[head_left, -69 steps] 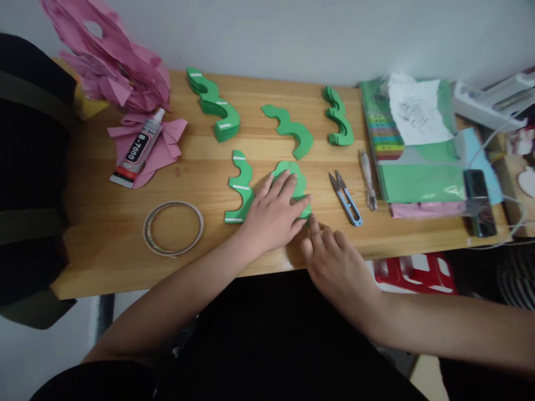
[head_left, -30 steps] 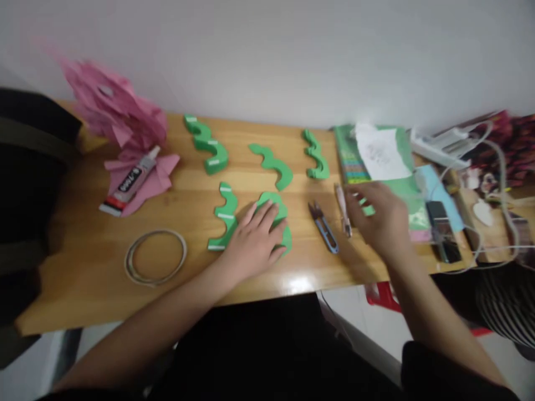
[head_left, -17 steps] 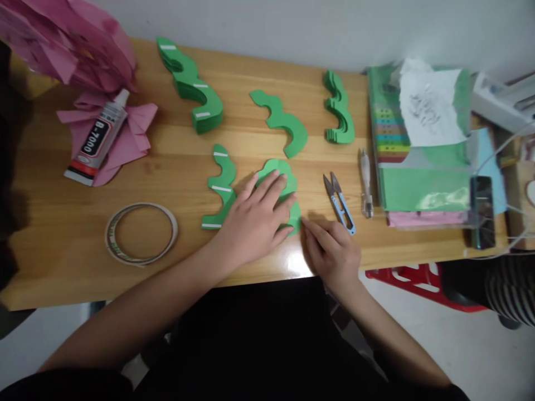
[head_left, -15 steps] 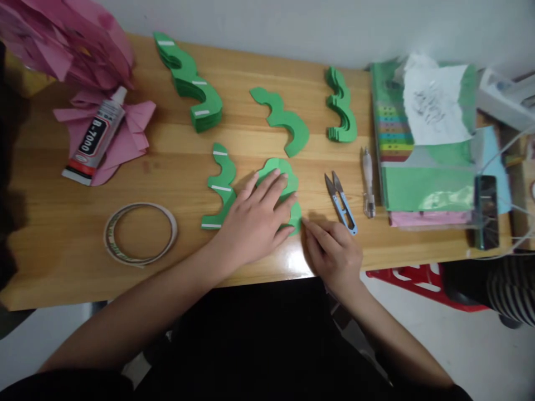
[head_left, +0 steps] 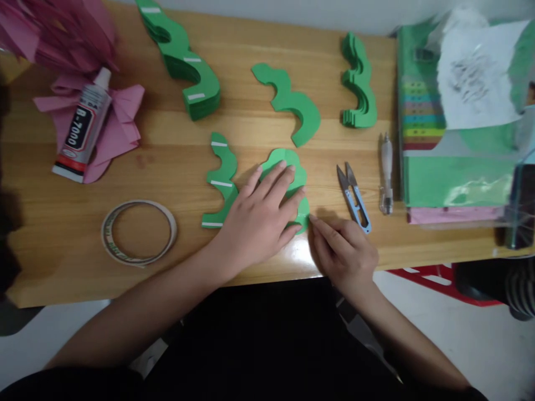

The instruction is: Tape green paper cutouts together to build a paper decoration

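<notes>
My left hand [head_left: 265, 214] lies flat, fingers spread, on a wavy green paper cutout [head_left: 297, 175], covering its left part. At the cutout's lower right edge, my right hand [head_left: 345, 248] is closed, its fingertips pinched against the paper; a pale strip runs across the cutout there. Beside my left hand lies another green cutout [head_left: 225, 167] with white tape strips across it, partly under the hand. A single plain green cutout [head_left: 295, 103] rests farther back. To the right of my right hand are thread snips [head_left: 354, 197] with blue handles.
A tape roll [head_left: 106, 231] and an R-7000 glue tube [head_left: 83, 125] on pink paper [head_left: 125, 122] are at left. Stacked green cutouts [head_left: 203, 92] with tape and another stack [head_left: 363, 83] stand behind. A pen [head_left: 387, 172] lies by a folder of coloured paper [head_left: 455, 181] at right.
The view has shifted and come slightly closer to the table. Both hands keep nearly the same place on the green cutout, my right fingertips still at its edge.
</notes>
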The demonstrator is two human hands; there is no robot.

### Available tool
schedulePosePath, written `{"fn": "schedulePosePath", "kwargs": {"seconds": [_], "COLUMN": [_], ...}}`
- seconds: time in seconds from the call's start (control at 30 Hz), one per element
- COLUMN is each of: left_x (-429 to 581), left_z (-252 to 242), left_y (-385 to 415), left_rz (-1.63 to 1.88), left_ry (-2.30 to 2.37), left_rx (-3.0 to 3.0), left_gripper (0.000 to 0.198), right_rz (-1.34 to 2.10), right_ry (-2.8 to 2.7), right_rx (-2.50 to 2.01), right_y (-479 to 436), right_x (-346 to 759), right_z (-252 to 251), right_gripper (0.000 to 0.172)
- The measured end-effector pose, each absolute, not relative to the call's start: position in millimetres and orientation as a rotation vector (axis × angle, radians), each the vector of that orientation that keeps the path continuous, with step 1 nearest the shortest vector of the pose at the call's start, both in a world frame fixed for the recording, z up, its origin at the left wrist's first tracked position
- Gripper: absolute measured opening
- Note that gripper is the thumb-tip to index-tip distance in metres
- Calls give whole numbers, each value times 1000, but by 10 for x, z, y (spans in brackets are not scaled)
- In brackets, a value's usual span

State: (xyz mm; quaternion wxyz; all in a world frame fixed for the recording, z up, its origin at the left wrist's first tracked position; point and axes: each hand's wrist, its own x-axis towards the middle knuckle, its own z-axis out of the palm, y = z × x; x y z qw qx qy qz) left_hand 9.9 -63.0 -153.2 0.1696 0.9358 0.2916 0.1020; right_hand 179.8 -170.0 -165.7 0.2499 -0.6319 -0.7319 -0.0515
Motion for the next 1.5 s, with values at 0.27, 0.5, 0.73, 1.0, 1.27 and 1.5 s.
{"fn": "schedulePosePath", "kwargs": {"seconds": [0.27,0.5,0.73,1.0,1.27,1.5], "left_x": [99,108,98,95,103,100], "left_z": [-1527,-1517,-1519,-1519,-1524,-1508], "left_y": [-627,-624,-628,-623,-623,-620], "left_rz": [296,305,302,300,322,320], "left_ry": [821,822,831,832,833,837], "left_rx": [2671,2671,2678,2669,2654,2586], "left_gripper": [52,51,52,53,52,51], "right_rz": [-219,-212,-156,-116,-71,158], "right_ry": [-2075,-2077,-1995,-2029,-2053,-2067], "right_rx": [-1729,-1736,-1808,-1744,-1789,-1865], "right_y": [-1723,-1708,-1692,-1695,-1622,-1529], "right_x": [1796,1790,1753,1783,1766,1786], "right_z": [-1664,-1653,-1647,-1670,-1625,-1533], "right_gripper": [29,25,26,17,14,16]}}
